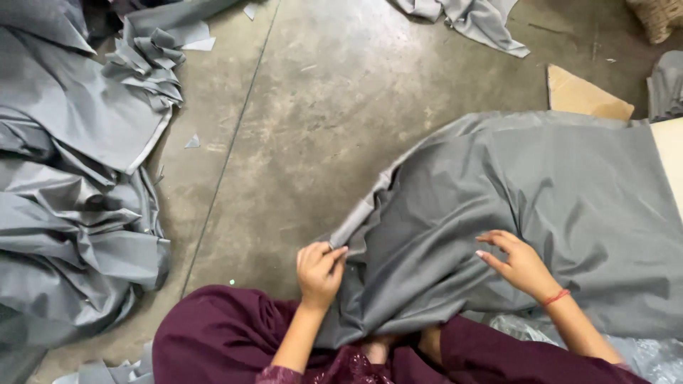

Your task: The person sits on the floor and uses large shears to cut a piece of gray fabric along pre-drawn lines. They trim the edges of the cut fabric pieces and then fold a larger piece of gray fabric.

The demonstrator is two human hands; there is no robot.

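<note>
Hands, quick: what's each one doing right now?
Left hand: closed, pinching the folded edge of the grey fabric.
Right hand: open, fingers spread, resting on top of the same fabric, gripping nothing.

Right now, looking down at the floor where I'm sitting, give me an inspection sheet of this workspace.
Surface: bare concrete floor, stained, with a seam line.
Job's things: grey fabric sheet spread over the lap and floor, its edge strip folded.
Clutter: heaped grey fabric, fabric scraps, cardboard piece, another grey cloth.
Grippers: left hand pinches the strip's end; right hand rests open-fingered on the sheet.
Cables: nothing seen.
Surroundings: clear plastic film at lower right; woven sack corner.
</note>
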